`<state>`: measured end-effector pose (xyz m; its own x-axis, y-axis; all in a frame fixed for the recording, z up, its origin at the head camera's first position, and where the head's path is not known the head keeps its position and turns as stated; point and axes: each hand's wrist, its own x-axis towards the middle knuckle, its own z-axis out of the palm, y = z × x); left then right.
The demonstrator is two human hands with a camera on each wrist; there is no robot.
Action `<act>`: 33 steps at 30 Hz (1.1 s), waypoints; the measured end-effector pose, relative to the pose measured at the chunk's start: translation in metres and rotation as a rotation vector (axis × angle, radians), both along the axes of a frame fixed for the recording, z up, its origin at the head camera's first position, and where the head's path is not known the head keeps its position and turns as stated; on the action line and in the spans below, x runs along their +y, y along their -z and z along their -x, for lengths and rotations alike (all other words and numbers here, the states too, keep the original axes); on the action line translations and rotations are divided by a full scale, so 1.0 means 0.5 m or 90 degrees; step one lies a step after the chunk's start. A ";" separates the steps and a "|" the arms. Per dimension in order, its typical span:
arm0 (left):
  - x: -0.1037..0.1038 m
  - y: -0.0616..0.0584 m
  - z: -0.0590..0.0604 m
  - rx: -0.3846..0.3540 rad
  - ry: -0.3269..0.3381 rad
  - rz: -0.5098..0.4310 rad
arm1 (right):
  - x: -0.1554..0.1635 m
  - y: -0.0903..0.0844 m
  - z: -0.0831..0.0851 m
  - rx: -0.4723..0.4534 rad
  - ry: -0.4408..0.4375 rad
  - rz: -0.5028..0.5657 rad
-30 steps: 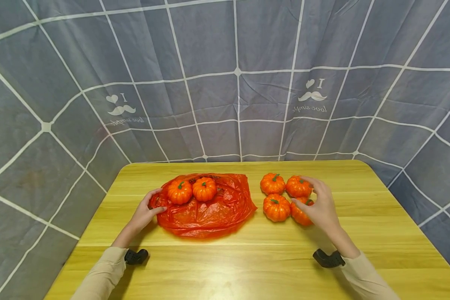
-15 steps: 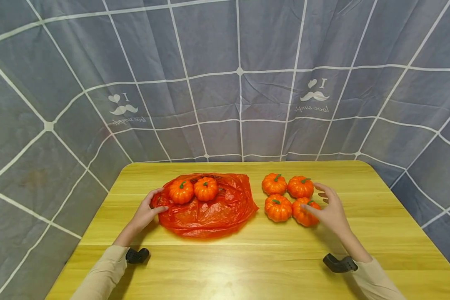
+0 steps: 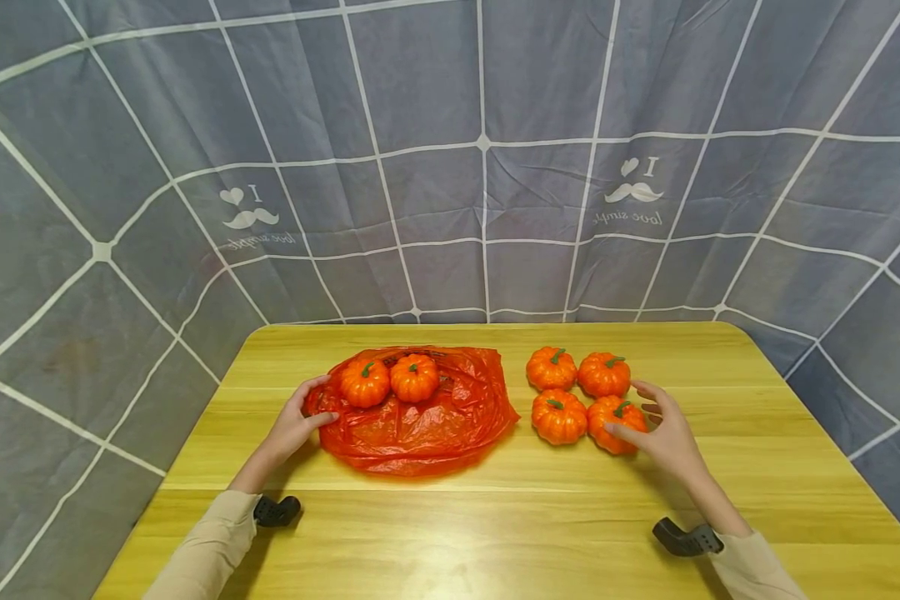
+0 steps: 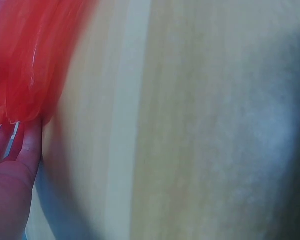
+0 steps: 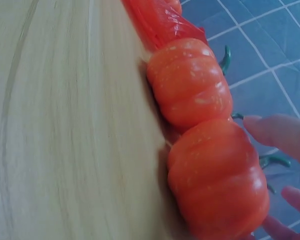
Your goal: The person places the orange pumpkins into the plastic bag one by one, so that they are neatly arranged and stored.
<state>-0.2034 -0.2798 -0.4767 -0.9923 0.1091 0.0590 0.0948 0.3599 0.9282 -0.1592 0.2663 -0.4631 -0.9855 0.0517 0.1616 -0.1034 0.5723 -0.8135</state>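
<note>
My sleeves and wrists lie nearest on the wooden table (image 3: 450, 533). Just beyond them, my right hand (image 3: 667, 429) curves loosely around the near-right pumpkin (image 3: 617, 423), thumb touching its front, the other fingers (image 3: 648, 390) spread past its far side and not yet closed on it. A second ago this hand lay over the top of the cluster; it has since slid back toward me and settled on this one fruit, which reads as the pick for the next lift. To the left of my right fingers sits the near-left pumpkin (image 3: 558, 416), touching its neighbour; beyond the fingertips stand two more pumpkins (image 3: 577, 372), side by side.

Across the table, my left hand (image 3: 294, 422) has not moved: thumb and fingers pinch the left edge of the red plastic bag (image 3: 420, 421), which lies flattened on the table. Just past my left fingertips, two bagged pumpkins (image 3: 388, 379) rest on the bag's far half. Farthest back hangs a grey checked cloth backdrop (image 3: 450, 167).
</note>
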 end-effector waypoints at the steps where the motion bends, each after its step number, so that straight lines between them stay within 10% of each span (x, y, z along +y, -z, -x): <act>1: 0.000 0.000 0.000 0.000 0.000 0.000 | 0.001 0.000 -0.002 -0.008 -0.001 0.001; 33: -0.002 0.002 0.001 -0.006 0.002 0.010 | -0.002 0.022 -0.019 -0.042 -0.018 -0.068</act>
